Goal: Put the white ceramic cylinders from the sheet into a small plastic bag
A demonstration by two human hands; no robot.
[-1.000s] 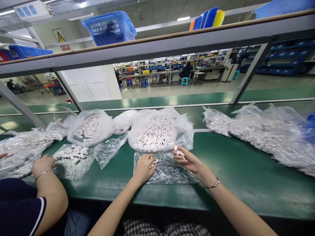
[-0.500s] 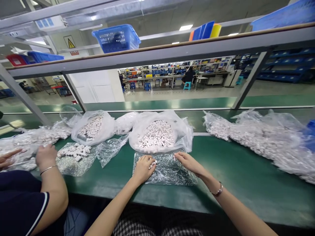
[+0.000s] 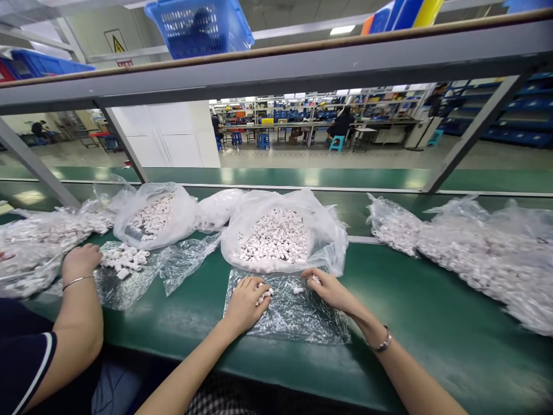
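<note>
My left hand lies curled over several small white cylindrical parts, which show beside its thumb and fingers. Under it is a flat clear plastic bag on the green bench. My right hand hovers above the bag's right side, fingers bent in around a small white part; its fingertips are partly hidden. Between the two hands a single loose white part lies on the plastic. Just behind them stands a large open white bag heaped with the same parts.
Filled clear bags lie along the right. A co-worker's hand is at the left, near a pile of white parts and another open bag. Overhead runs a shelf carrying a blue basket.
A loose white part now lies on the clear bag between my hands. My right hand's fingers have curled inward around a part. My left hand stays over its parts; the view has shifted.
</note>
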